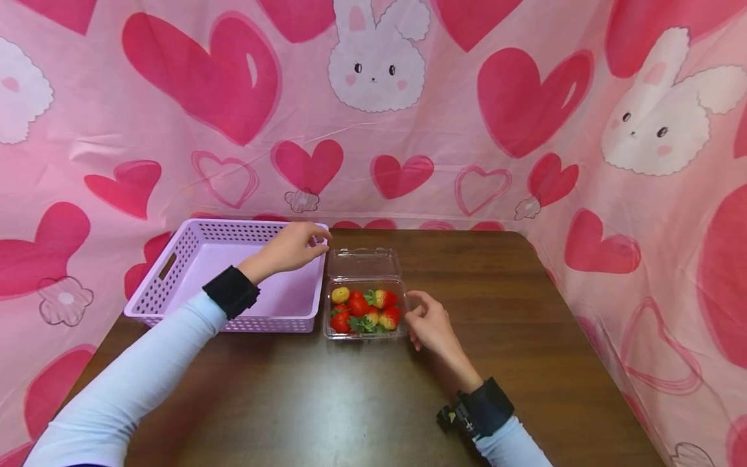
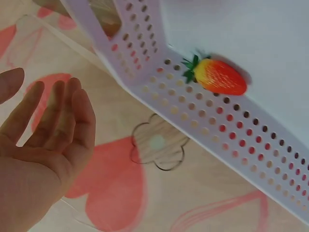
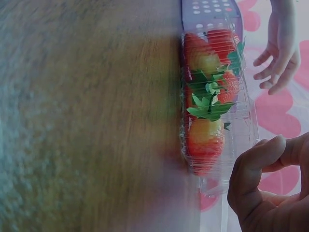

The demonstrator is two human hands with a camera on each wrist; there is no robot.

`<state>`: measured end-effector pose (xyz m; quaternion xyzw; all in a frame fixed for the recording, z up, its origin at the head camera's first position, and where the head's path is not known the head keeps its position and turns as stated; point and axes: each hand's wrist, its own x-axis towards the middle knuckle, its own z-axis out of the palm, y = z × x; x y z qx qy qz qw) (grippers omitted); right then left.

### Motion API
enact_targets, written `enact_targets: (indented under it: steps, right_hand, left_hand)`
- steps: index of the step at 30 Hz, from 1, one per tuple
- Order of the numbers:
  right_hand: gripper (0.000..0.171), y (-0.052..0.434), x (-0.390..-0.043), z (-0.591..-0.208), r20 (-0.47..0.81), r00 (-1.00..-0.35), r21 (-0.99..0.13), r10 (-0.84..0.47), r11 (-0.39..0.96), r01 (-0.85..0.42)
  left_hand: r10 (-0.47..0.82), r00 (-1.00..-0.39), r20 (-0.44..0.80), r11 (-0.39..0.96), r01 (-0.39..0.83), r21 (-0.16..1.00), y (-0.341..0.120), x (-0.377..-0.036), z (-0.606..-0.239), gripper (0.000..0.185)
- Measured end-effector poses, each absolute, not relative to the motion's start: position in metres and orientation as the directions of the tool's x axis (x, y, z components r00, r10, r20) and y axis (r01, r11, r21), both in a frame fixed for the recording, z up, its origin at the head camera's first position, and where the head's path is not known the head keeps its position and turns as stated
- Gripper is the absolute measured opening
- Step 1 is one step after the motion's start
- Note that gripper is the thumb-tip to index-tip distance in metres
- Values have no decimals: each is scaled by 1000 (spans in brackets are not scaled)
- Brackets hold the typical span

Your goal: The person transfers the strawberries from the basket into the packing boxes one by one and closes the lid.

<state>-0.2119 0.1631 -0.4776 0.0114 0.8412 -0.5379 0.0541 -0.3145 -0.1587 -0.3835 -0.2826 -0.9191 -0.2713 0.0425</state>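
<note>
A clear hinged plastic box [image 1: 328,334], lid tipped back, holds several red strawberries [image 1: 358,306] with green leaves, some partly yellow. My right hand [image 1: 430,322] is at the box's right side, fingertips right at its wall and fingers bent. In the right wrist view its thumb and fingers appear close to the rim. Over the right edge of a lilac basket [image 1: 233,324], my left hand [image 1: 296,246] hovers with loosely bent fingers and nothing in them. The left wrist view shows one strawberry [image 2: 220,76] lying in the basket by its perforated wall; my arm hides it from the head view.
Both stand on a dark brown wooden table [image 1: 350,402], basket on the left, box next to it. The raised lid [image 1: 364,264] leans toward the back. A pink cloth [image 1: 443,143] with hearts and rabbits hangs behind the table and along its sides.
</note>
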Motion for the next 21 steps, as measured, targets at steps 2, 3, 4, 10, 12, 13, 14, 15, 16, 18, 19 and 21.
enact_targets:
  steps: [2,3,4,10,12,13,14,15,16,18,19,21]
  right_hand:
    - [45,163,-212,-477,-105,-994,-906,-40,417,79]
    - [45,163,-212,-477,-106,-994,-906,-39,417,80]
    - [45,163,-211,-478,-106,-994,-906,-40,415,80]
    - [45,163,-212,-478,-105,-994,-907,-35,413,81]
    - [45,163,-212,-478,-106,-994,-907,-36,413,82]
    - [45,163,-211,-478,-109,-993,-907,-35,413,85]
    - [45,164,-211,-478,-112,-993,-907,-35,412,88]
    - [45,164,-211,-478,-112,-993,-907,-35,412,88]
    - [45,164,-211,-478,-112,-993,-907,-36,412,88]
    - [46,164,-212,-478,-110,-993,-906,-41,414,83]
    - [46,164,-212,-478,-112,-993,-906,-39,414,86]
    - [46,164,-212,-478,-109,-993,-906,-42,415,82]
  left_hand:
    - [490,-840,234,698,539,472,-164,-317,-383,25]
    - [487,-842,234,699,536,473,-166,-319,-384,26]
    - [485,-842,236,700,535,473,-168,-320,-384,26]
    - [457,-858,234,724,512,463,-176,-327,-389,30]
    - [450,-863,230,736,504,452,-178,-328,-390,30]
    - [448,-864,228,741,502,445,-179,-329,-390,30]
    - [448,-865,227,746,501,439,-180,-329,-391,30]
    - [447,-865,226,749,501,435,-181,-330,-391,30]
    - [446,-866,226,751,499,432,-182,-330,-391,30]
    - [442,-868,227,754,496,430,-183,-331,-391,29]
    - [441,-868,228,756,496,428,-184,-332,-391,29]
    - [438,-870,227,760,493,423,-186,-333,-391,29]
